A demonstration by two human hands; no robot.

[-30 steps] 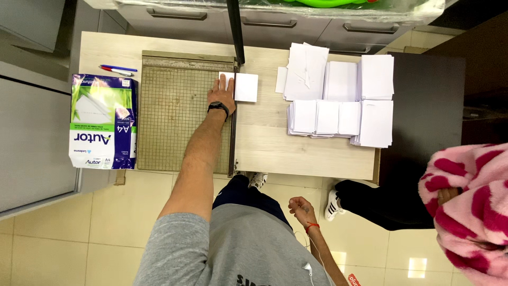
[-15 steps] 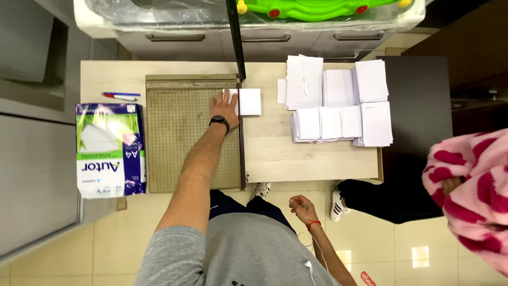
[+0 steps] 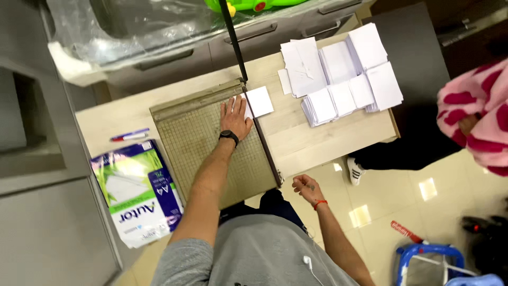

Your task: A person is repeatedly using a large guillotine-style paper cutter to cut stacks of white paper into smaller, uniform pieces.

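While left hand (image 3: 236, 117) presses one sheet (image 3: 259, 101), one cutter (image 3: 219, 145).

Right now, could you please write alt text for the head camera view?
A person's left hand presses a white sheet flat on a paper cutter, blade arm raised; the right hand hangs below the table edge. Cut paper stacks lie to the right.
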